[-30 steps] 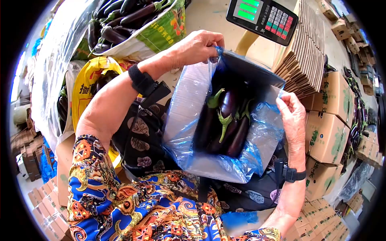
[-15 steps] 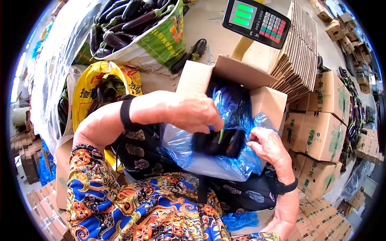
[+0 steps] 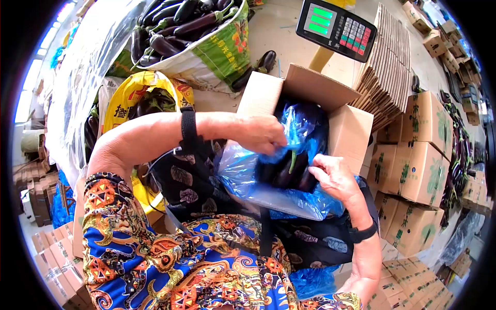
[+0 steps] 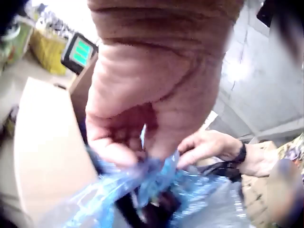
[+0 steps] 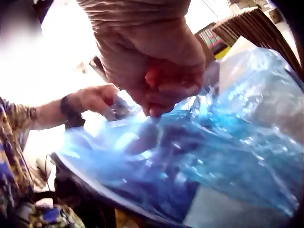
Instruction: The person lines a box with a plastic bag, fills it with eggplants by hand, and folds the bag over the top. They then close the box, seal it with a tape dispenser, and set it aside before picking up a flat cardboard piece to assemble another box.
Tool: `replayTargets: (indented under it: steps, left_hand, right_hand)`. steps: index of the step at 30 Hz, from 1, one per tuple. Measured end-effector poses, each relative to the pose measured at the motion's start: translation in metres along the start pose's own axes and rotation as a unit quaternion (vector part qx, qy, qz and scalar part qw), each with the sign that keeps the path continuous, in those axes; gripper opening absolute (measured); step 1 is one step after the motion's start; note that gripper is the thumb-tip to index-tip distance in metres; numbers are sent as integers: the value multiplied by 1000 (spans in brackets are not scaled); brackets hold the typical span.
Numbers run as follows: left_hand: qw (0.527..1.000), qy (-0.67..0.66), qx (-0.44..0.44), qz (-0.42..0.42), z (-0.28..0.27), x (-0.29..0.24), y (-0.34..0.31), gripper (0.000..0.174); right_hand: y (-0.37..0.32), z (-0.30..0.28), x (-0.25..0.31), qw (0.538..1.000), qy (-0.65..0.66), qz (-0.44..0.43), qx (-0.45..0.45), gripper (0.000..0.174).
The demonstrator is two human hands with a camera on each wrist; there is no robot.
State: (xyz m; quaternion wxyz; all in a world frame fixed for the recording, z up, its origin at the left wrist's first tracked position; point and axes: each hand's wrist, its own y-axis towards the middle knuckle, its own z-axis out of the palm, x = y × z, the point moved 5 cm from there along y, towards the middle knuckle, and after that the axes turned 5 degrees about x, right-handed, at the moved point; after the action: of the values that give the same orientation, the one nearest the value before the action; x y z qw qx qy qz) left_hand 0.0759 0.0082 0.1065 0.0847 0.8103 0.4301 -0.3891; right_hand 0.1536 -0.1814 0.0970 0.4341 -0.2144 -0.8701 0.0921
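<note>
A gap between left hand (image 3: 262,135) and right hand (image 3: 335,176) reaches the eggplants (image 3: 285,176) — bunched film (image 3: 298,124) crowds its far side, with left flap (image 3: 261,94), far flap (image 3: 320,89) and right flap (image 3: 351,137) beyond.

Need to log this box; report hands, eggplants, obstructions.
Left hand and right hand both pinching blue film. Eggplants in open box. Film partly covering them.

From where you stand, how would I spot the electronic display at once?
Find the open carton holding eggplants and blue plastic. Beyond its raised far flap, beside the stack of flat cardboard, a yellow post rises to a dark display panel. Unlike the cardboard, it shows three glowing green bars and small coloured keys.
</note>
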Motion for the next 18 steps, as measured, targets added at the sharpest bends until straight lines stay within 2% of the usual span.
replayTargets:
  steps: [1, 2, 3, 4, 5, 6, 7, 8, 10, 11, 12, 13, 14, 16, 18]
  left_hand:
    - [997, -74, -33, -8, -1, -11, 5, 11]
    - [987, -144, -68, -16, -5, -20, 9, 12]
    - [942, -321, -43, -93, -15, -29, 8, 14]
    - [940, -316, -84, -93, -25, -29, 4, 17]
    - [950, -242, -171, -100, -29, -20, -3, 21]
    - [947, -165, -256, -106, -30, -13, -12, 26]
    - [936, -200, -260, -128, -28, -6, -22, 39]
    - [945, -143, -242, -166, -18, -2, -34, 45]
    - [950, -29, -199, -240, 17, 7, -60, 57]
    - [953, -56, -137, -266, 41, 14, -68, 64]
    - [950, -84, -76, -290, 62, 14, -74, 70]
    - [937, -51, -80, -335, 65, 2, -77, 64]
    - [955, 4, -147, -257, 74, 0, -80, 46]
    - [967, -74, -98, -225, 82, 2, -66, 26]
    - [908, -342, -83, -226, 82, -3, -56, 18]
  right_hand:
    - [-5, -9, 18, 996, 86, -13, -21, 11]
    - [-12, -20, 30, 994, 96, 5, -52, 13]
    - [-17, -28, 34, 992, 70, -13, -100, 15]
    - [-23, -37, 34, 987, 44, -32, -148, 17]
    - [-31, -42, 26, 983, -44, -44, -174, 25]
    - [-41, -42, 13, 979, -90, -13, -184, 35]
    - [-52, -35, -5, 980, -104, 18, -171, 40]
    - [-62, -26, -18, 979, -118, 48, -157, 44]
    - [-72, -12, -19, 986, -52, 106, -116, 46]
    - [-76, -5, -22, 984, -58, 132, -105, 44]
    - [-77, 4, -24, 980, -10, 193, -39, 38]
    - [-77, 12, -27, 985, -38, 170, -17, 35]
    - [-77, 25, -32, 987, -66, 146, 5, 31]
    - [-76, 42, -36, 992, -20, 122, 39, 25]
    - [-81, 34, -33, 979, 143, 148, 10, 23]
